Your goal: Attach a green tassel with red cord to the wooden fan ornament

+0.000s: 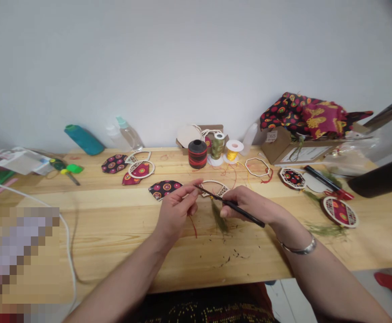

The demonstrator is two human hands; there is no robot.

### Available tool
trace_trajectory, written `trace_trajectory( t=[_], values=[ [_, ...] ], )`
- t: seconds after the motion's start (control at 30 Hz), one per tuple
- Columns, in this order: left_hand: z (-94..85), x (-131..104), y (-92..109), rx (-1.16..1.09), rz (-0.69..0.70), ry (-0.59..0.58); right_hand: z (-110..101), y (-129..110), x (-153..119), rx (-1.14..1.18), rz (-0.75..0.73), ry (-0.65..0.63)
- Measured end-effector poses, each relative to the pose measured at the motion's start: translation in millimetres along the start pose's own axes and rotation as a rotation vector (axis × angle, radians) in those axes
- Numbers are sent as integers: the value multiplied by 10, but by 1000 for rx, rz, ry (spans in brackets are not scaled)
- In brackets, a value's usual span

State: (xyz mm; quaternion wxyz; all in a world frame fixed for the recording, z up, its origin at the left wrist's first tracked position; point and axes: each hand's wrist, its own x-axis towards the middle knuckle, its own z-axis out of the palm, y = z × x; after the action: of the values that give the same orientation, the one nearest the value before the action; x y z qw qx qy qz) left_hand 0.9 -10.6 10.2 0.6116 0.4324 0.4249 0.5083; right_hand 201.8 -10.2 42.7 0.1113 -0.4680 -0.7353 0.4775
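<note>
My right hand [250, 202] is closed around a long, slim black tool [245, 213] that looks like tweezers. Its thin tip points left and reaches the fingertips of my left hand [177, 204]. Those fingers are pinched together, and a red cord [194, 226] hangs below them; what exactly they grip is partly hidden. Behind the tool lies a fan-shaped wooden frame [216, 183] with lattice corners. A green tassel [219, 217] trails below it, between my hands. Just left of the frame is a fan-shaped piece of dark patterned fabric [160, 189].
Thread spools, red-black [198, 154], green [218, 147] and yellow [233, 151], stand at the back. A cardboard box [280, 146] heaped with fabric sits right, near finished ornaments [340, 211]. Fabric pieces [114, 163] lie left, beyond a white cable [66, 233]. Dark scraps [236, 255] litter the front.
</note>
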Motion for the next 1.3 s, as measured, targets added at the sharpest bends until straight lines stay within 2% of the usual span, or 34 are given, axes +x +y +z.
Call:
trace_trajectory(
  t=[0.27, 0.83, 1.3],
  values=[
    [-15, -9, -20, -46, -43, -25, -30, 12, -26, 159, -94, -118],
    [-32, -8, -53, -37, -18, 12, -14, 10, -15, 168, -60, -102],
    [-37, -6, -51, -26, -18, 31, -4, -51, -2, 136, 32, -22]
  ],
)
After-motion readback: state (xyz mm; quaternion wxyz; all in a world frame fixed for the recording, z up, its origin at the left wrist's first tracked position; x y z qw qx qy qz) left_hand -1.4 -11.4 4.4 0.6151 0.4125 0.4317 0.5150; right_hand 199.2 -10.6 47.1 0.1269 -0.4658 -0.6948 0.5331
